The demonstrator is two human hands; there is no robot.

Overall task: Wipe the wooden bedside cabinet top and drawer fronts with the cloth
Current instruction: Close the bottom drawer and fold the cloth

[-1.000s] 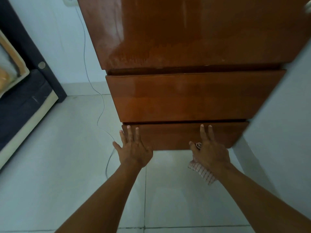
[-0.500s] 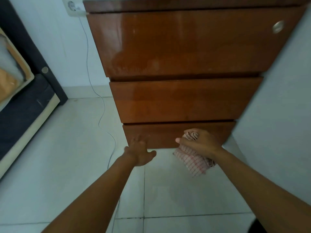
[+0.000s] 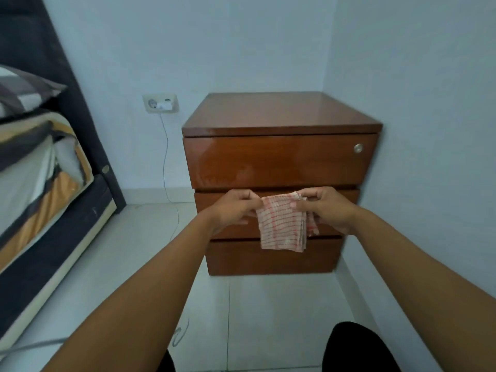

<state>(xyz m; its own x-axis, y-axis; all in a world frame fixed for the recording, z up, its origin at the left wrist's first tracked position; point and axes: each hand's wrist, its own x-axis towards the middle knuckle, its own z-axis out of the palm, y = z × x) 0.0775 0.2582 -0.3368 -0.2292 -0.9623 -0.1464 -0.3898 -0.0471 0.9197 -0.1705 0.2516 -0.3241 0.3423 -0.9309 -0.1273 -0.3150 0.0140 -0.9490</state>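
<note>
A person sits back from a glossy reddish-brown wooden bedside cabinet (image 3: 281,157) with three drawer fronts, standing in a pale blue corner. Both hands are raised in front of the middle drawer front (image 3: 346,200). The left hand (image 3: 236,208) pinches one top corner of a small white cloth with thin red checks (image 3: 281,224), and the right hand (image 3: 327,208) pinches the other corner; the folded cloth hangs between them, clear of the wood. The fingers of both hands are curled tight on the fabric.

This looks like a pause to refold or turn the cloth to a fresh face. The next move probably calls for bunching it into one palm and pressing it flat to a surface.

Half a second earlier the view was close over the lowest drawer front (image 3: 273,257), the right hand alone held the cloth there, and the left hand was empty. Now the view is pulled back, showing the cabinet top (image 3: 281,111), a white wall socket (image 3: 160,103) and a bed (image 3: 40,170) on the left
</note>
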